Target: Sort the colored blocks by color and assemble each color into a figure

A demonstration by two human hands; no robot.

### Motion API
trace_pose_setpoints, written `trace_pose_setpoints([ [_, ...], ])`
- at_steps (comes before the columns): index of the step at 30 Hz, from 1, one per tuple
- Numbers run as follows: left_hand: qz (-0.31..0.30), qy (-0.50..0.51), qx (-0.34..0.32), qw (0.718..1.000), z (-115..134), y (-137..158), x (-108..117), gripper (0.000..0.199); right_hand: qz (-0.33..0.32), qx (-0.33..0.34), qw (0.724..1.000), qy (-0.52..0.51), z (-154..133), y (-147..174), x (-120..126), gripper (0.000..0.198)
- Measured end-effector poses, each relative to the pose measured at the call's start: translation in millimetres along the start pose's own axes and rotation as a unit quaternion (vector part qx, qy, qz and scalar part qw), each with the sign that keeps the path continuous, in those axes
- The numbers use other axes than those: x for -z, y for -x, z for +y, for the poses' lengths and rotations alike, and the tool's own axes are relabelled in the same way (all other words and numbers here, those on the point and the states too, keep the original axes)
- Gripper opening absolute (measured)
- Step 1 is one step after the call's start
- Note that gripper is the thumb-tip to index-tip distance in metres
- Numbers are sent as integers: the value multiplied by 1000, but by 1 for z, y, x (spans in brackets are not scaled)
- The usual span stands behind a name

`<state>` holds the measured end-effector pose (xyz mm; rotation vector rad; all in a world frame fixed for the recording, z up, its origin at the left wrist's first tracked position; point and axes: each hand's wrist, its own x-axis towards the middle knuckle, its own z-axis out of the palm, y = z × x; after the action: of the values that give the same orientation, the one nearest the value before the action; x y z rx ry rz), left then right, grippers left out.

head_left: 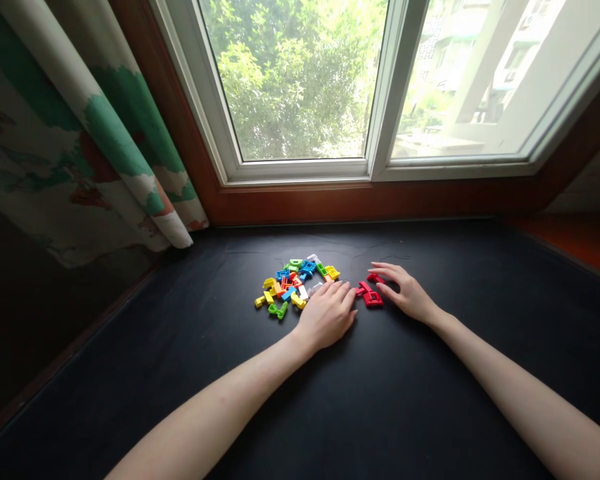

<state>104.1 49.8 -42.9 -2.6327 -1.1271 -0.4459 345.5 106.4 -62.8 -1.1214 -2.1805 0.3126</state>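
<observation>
Pieces of red plastic (370, 295) already lie grouped on a black worktop (380, 400) (window (300, 87) beyond); the multicoloured pile (289, 293) remains mixed. The right hand (405, 291), thumb and fingers apart, is beside the reds; the left hand (327, 313) lies palm down at the pile's edge, holding what, if anything, I cannot tell.

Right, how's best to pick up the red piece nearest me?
Probably pinch the nearest red piece by its outer frame, coming from the near side: its frame surrounds an opening, while other red pieces lie beyond and the right hand is off to its right.
</observation>
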Motion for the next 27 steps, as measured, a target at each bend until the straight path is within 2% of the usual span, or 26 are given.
trace_pose_setpoints([
  [5,9,-21,-9,1000,-22,2,-1,25,-73,50,995,45,-7,3,5,44],
  [12,11,-84,-21,996,-48,7,1,24,-85,79,992,49,-23,6,3,42],
  [15,32,-78,1,996,-41,9,3,25,-53,67,995,47,-22,5,-1,39],
  [18,48,-7,10,999,-19,8,4,30,18,3,998,59,-11,4,-6,34],
  [22,6,113,22,993,10,5,3,56,66,-59,995,53,1,2,-10,30],
  [27,-54,197,-1,979,13,5,4,49,53,-52,996,43,1,2,-10,22],
])
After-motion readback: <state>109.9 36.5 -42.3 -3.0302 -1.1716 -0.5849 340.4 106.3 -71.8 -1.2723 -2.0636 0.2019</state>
